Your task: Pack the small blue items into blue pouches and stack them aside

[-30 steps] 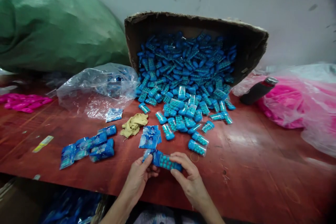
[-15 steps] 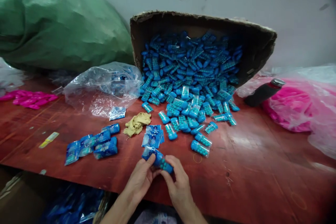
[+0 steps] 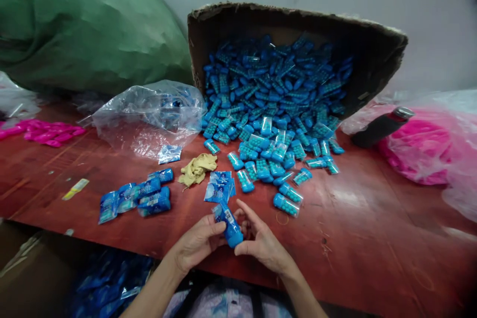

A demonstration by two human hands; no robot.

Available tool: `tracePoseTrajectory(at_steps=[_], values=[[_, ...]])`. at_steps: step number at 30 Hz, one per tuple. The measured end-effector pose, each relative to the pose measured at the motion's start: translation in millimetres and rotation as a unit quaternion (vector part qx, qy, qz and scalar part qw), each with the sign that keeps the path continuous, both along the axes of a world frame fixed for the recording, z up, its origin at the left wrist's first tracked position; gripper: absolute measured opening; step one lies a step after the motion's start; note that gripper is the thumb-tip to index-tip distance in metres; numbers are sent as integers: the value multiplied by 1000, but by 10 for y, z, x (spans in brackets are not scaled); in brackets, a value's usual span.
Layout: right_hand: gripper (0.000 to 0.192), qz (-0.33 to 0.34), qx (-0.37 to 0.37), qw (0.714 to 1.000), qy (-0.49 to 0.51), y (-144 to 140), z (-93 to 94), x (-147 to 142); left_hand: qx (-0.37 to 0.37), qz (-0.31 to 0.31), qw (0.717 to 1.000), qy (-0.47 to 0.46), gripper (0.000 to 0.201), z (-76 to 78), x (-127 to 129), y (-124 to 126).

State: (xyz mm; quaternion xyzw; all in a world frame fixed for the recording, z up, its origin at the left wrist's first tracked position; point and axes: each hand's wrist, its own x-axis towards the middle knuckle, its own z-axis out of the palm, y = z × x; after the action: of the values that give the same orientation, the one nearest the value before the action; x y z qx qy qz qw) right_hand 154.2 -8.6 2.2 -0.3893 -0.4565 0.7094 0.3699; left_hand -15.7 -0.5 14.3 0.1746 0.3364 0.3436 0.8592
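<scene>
A left hand holds a blue printed pouch with a blue-capped bottle in a narrow grip above the red worktop; the right hand, its grip loosely wide, has its thumb by the cap end. Five filled blue packs at left appear done; flat blue printed sleeves and loose clear bottles of turquoise beads, heaped from a brown cardboard box, seemingly remain, most of the work.
</scene>
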Motion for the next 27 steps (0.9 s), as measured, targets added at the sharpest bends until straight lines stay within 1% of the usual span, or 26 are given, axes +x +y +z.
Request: tracePoseTrajectory(at_steps=[2, 5, 8, 10, 15, 18, 22, 24, 25, 26, 27], values=[[92, 26, -1, 1000, -17, 28, 43, 12, 10, -20, 1000, -2, 24, -25, -27, 16], [88, 63, 4, 998, -28, 61, 89, 38, 9, -38, 999, 0, 19, -57, -30, 11], [77, 70, 21, 997, -23, 79, 97, 54, 4, -23, 1000, 4, 15, -53, 25, -22], [69, 62, 29, 997, -30, 78, 94, 52, 0, 9, 1000, 7, 12, -26, 81, -52], [60, 29, 40, 997, -58, 39, 91, 16, -12, 82, 996, 19, 10, 52, 208, -148], [53, 2, 58, 995, -79, 19, 82, -4, -24, 114, 993, 25, 13, 58, 278, -206], [48, -3, 73, 993, -90, 16, 45, -37, -42, 146, 988, 32, 16, 39, 338, -230], [50, 13, 87, 990, -112, 14, 22, -56, -60, 180, 981, 45, 14, 60, 270, -190], [51, 21, 93, 987, -128, 12, 12, -63, -66, 213, 973, 51, 14, 88, 193, -156], [50, 23, 100, 984, -145, 12, 2, -68, -69, 257, 962, 56, 16, 128, 86, -116], [47, 18, 110, 980, -164, 13, -4, -71, -66, 314, 945, 61, 21, 178, -45, -72]])
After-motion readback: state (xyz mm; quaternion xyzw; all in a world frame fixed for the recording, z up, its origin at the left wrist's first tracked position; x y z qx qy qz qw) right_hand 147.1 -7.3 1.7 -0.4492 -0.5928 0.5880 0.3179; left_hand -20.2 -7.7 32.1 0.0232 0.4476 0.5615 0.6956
